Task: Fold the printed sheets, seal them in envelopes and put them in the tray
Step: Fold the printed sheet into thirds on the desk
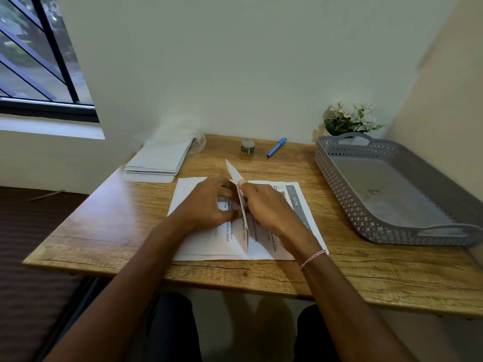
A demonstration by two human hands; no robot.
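Wooden desk (104, 231): envelopes (159, 159), tape (247, 146), pen (276, 147), tray (339, 184) ring the sheet (209, 241).

Reads "3079" in white on the grey band of the sheet (298, 202). Shows small body print too, mostly illegible.
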